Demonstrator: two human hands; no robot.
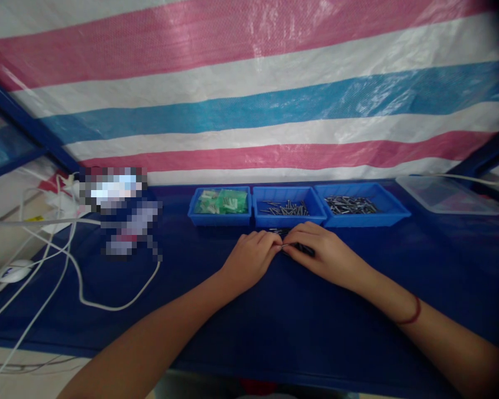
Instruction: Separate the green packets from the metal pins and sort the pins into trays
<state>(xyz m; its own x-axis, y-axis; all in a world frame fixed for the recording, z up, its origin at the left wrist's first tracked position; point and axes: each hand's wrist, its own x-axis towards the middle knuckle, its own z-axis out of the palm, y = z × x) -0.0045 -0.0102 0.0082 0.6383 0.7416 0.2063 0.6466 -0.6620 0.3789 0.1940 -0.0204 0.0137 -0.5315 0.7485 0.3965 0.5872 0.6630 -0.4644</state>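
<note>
My left hand (253, 255) and my right hand (325, 254) meet over the blue table, just in front of the middle bin. Between their fingertips is a slim metal piece (285, 245), its ends partly covered by the fingers. Both hands are closed in a pinch on it. Under my right fingers lie dark pieces (304, 249), partly hidden; I cannot make out their kind. More thin dark pieces (278, 230) lie behind the fingertips, close to the middle blue bin (289, 220), which holds several slim metal pieces (290, 208).
A left blue bin (220, 220) holds green packets (233, 200). Loose metal pieces (349, 205) fill part of the right blue bin (388, 217). A clear plastic lid (444, 195) lies at the far right. White cables (116, 308) loop across the table's left side; striped sheeting (249, 122) hangs behind.
</note>
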